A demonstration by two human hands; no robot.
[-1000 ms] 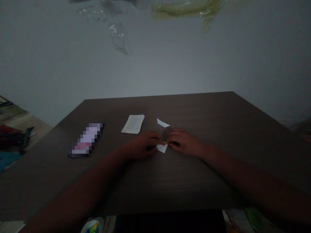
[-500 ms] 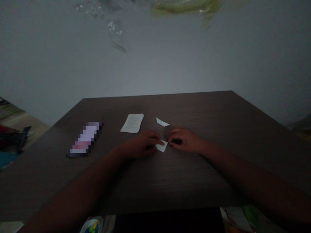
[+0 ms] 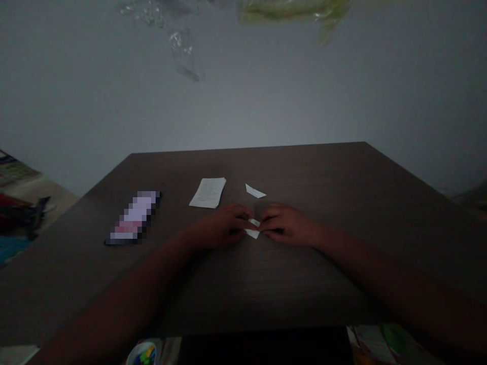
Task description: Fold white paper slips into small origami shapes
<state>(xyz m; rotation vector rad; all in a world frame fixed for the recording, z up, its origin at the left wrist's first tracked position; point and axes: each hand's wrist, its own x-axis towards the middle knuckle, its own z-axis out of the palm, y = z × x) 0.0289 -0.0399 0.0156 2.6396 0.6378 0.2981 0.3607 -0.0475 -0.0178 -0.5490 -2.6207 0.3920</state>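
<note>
Below the near edge of our dark wooden table [image 3: 266, 289], a small round tub [image 3: 143, 354] with bright colours inside barely shows; above that edge our forearms reach in, and our left hand [image 3: 222, 226] and right hand [image 3: 287, 225] meet near the middle of the table, both closed in a pinch on a small white paper scrap [image 3: 253, 229], its ends showing between our fingertips [image 3: 245, 221]; just beyond the hands lies a second, pointed paper scrap [image 3: 255, 191], not touching them; left of it, a small stack of printed paper [image 3: 207, 192] lies flat, near our left hand; further left sits a flat packet [image 3: 133, 218], too blurred to tell more; past the table's left side lie red and blue things [image 3: 19, 218]; against the grey wall [image 3: 243, 101] at the top of the view show clear plastic [image 3: 182, 50] and greenish plastic [image 3: 292, 10].
</note>
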